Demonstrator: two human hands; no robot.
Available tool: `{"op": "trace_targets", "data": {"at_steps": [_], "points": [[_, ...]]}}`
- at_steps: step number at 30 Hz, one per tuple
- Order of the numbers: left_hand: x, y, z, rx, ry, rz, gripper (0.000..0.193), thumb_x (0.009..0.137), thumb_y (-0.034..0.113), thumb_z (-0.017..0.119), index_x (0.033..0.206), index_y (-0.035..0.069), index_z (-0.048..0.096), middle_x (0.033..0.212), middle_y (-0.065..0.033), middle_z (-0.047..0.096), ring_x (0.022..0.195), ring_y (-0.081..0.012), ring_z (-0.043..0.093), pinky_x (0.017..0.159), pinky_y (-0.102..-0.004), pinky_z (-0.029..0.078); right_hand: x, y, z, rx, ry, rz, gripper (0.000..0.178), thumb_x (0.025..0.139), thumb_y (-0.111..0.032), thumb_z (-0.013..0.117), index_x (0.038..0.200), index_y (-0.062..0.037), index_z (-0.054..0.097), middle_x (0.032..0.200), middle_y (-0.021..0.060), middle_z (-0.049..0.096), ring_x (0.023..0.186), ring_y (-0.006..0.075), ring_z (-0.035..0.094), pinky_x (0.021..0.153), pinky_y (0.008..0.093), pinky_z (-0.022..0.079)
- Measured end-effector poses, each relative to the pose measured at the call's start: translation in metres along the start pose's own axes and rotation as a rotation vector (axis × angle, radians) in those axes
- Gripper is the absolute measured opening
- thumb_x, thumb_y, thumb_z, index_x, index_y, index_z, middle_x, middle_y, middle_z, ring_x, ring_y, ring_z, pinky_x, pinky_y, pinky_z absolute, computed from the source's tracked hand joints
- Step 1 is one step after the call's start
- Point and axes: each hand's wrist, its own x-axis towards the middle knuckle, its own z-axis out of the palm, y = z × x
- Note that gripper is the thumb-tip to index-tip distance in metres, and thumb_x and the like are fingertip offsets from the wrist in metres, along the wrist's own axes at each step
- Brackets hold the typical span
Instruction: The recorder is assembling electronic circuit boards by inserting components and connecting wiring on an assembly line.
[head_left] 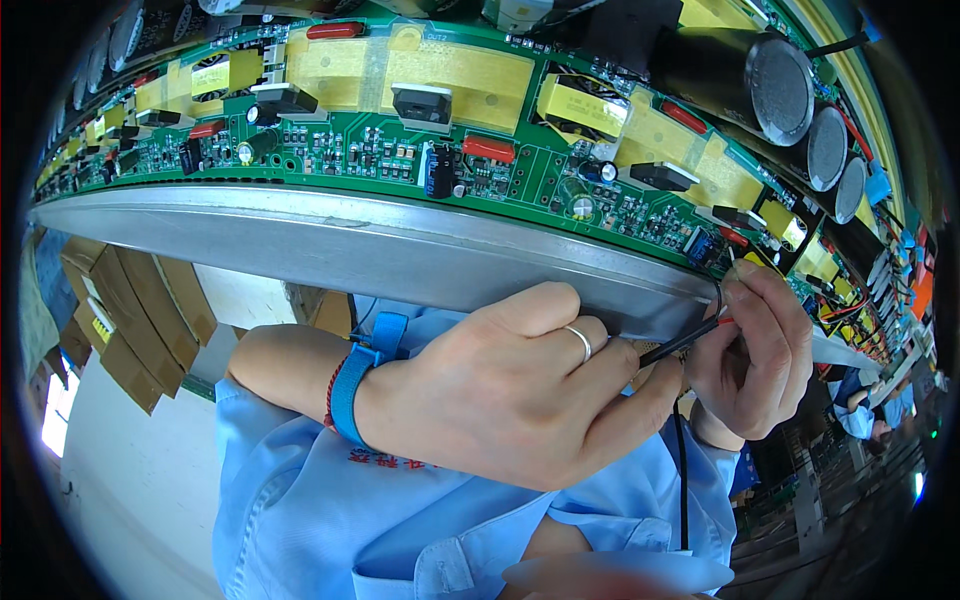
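Cable (pixel 678 345) held just off board's (pixel 527 163) near edge, toward right end. Left hand (pixel 520 385) closed round cable; right hand (pixel 755 350) pinching thin leads (pixel 727 320). Weak pinch could let leads slip, maybe snag capacitor (pixel 700 246).

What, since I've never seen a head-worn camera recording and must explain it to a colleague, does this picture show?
There is no machine here, just a person's two bare hands. A wide fisheye camera on their head looks down, so straight edges bend. Across the top runs a green circuit board crowded with electronic parts; a grey metal edge runs along its near side. The left hand, wearing a blue wrist strap, holds a black cable. The right hand pinches that cable's end, where thin wires show.
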Motion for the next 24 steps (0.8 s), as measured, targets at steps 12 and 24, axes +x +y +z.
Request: {"op": "trace_targets", "data": {"at_steps": [12,24], "points": [[0.018,-0.001,-0.014,0.282,0.108,0.035,0.038,0.062,0.018,0.065,0.098,0.009,0.072,0.07,0.0037,0.061,0.054,-0.0084,0.041,0.053,-0.0267,0.024,0.02,-0.004,-0.004,-0.052,-0.041,0.027,0.035,0.062,0.012,0.064,0.096,0.0021,0.067,0.091,0.0153,0.069,0.07,0.0246,0.068,0.056,0.0294,0.054],[0.07,-0.051,-0.036,0.809,0.319,0.512,0.019,0.061,0.019,0.058,0.07,0.003,0.06,0.076,-0.0044,0.051,0.076,-0.0201,0.05,0.073,-0.0289,0.04,0.026,-0.013,0.0,-0.184,-0.039,-0.012,0.031,0.077,0.007,0.063,0.109,0.007,0.061,0.089,0.0155,0.067,0.06,0.0217,0.06,0.049,0.0298,0.047]]}}
